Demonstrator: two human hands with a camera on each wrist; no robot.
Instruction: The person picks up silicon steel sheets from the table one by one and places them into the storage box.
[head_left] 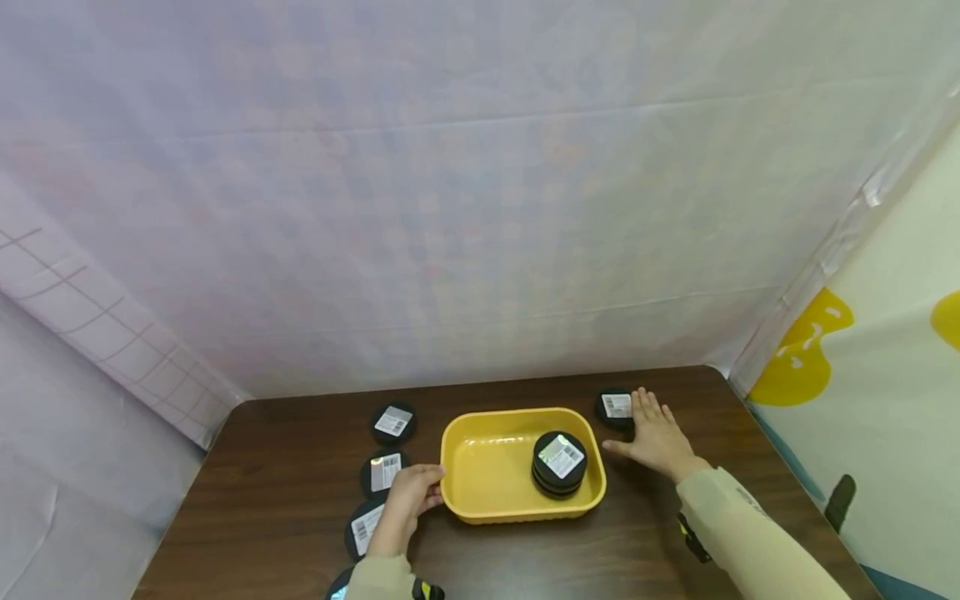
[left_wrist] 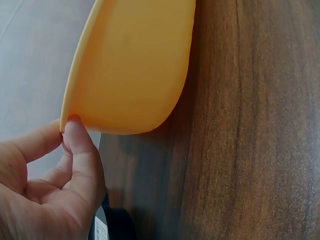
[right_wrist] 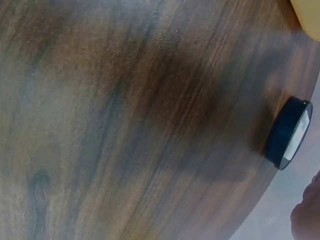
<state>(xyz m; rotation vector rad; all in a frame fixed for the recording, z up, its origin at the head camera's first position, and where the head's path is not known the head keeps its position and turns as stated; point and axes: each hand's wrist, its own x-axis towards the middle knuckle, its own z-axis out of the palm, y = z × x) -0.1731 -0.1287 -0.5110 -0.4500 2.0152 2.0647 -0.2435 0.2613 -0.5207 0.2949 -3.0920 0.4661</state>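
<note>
My left hand (head_left: 406, 505) pinches the left rim of a yellow plastic basin (head_left: 480, 483), thumb on one side of the wall and fingers on the other, as the left wrist view also shows. Inside the basin, toward its right end, stands a stack of flat round black containers (head_left: 561, 457) with a white label on top. My right hand (head_left: 660, 440) has its fingers straight, the thumb apart, beside a single black container (head_left: 615, 407) right of the basin. In the right wrist view a gap shows between the hand (right_wrist: 308, 214) and that container (right_wrist: 287, 134).
Several more labelled black containers (head_left: 393, 422) lie in a column left of the basin, the nearest partly hidden by the left arm. The dark wooden table (head_left: 262, 483) ends at the back against a pale curtain (head_left: 480, 250). A yellow-patterned sheet (head_left: 862, 433) hangs at right.
</note>
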